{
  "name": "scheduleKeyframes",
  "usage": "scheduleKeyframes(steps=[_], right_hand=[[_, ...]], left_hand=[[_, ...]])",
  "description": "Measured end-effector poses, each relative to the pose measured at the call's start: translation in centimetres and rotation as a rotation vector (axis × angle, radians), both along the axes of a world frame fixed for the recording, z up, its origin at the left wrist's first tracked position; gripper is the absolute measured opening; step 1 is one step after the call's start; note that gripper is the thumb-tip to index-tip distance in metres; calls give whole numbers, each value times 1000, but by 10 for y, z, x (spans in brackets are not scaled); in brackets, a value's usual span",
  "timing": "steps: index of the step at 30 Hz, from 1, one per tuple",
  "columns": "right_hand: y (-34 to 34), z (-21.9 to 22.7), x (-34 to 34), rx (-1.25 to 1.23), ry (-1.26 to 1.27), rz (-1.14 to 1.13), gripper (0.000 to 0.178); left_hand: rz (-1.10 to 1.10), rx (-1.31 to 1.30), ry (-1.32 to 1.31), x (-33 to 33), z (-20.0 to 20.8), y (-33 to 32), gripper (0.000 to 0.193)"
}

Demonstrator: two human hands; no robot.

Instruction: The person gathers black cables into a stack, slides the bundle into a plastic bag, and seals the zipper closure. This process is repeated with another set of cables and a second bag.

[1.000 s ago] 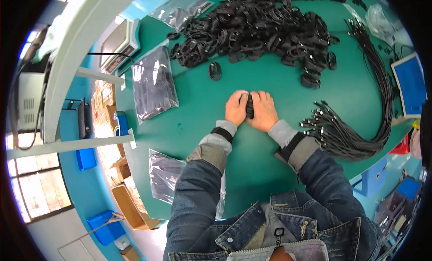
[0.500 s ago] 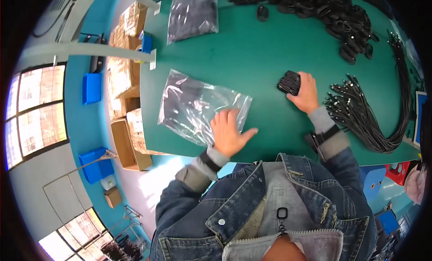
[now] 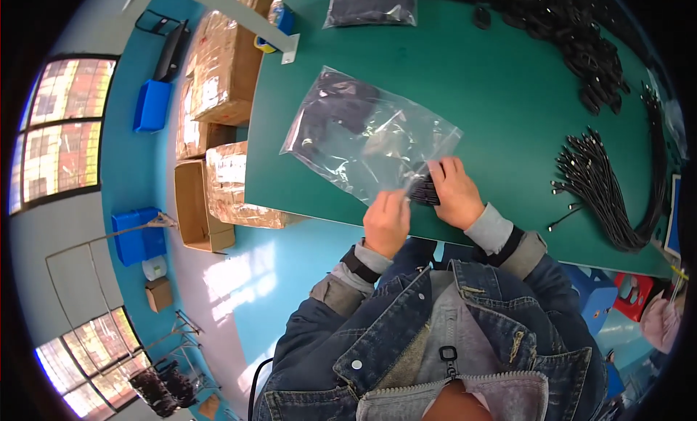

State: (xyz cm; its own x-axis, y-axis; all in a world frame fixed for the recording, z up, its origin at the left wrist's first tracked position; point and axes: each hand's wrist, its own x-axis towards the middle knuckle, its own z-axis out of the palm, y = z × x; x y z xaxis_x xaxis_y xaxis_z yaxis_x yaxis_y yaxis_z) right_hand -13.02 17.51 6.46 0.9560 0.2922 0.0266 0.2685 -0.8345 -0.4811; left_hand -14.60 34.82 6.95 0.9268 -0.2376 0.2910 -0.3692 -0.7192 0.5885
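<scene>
A clear plastic bag (image 3: 392, 138) lies slanted on the green table (image 3: 501, 94), with dark items packed in its far left end. My left hand (image 3: 387, 221) is closed, pinching the bag's near edge close to its right-hand mouth. Held in my right hand (image 3: 457, 194) is a small bundle of black coiled cables (image 3: 424, 191), right at the bag's mouth. Whether the bundle is inside the film or just against it, I cannot tell. My two hands are close together near the table's front edge.
Loose black cables with metal tips (image 3: 599, 188) curve along the right side. A heap of black coils (image 3: 559, 36) spreads at the far right. Another filled bag (image 3: 372, 5) sits at the back. Taped cardboard boxes (image 3: 226, 79) stand left of the table, beside an open carton (image 3: 192, 210).
My right hand has brought the cable bundle left to the bag's mouth. My left hand went from lying spread on the bag to pinching its edge. The view has shifted.
</scene>
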Motion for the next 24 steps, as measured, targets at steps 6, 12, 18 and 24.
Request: scheduleKeyframes(steps=[6,12,18,24], right_hand=[[51,-38,61,524,-65,30,68],[117,-44,100,497,-41,70,76],[151,-32,106,202,-5,-63,89],[140,-39,103,172,-133,32,91]], left_hand=[[-104,-52,-164,8,12,-10,19],[-103,-135,-123,11,9,-16,20],[-90,-261,-87,-8,0,-14,23],[114,-229,-111,-22,-12,5,24]])
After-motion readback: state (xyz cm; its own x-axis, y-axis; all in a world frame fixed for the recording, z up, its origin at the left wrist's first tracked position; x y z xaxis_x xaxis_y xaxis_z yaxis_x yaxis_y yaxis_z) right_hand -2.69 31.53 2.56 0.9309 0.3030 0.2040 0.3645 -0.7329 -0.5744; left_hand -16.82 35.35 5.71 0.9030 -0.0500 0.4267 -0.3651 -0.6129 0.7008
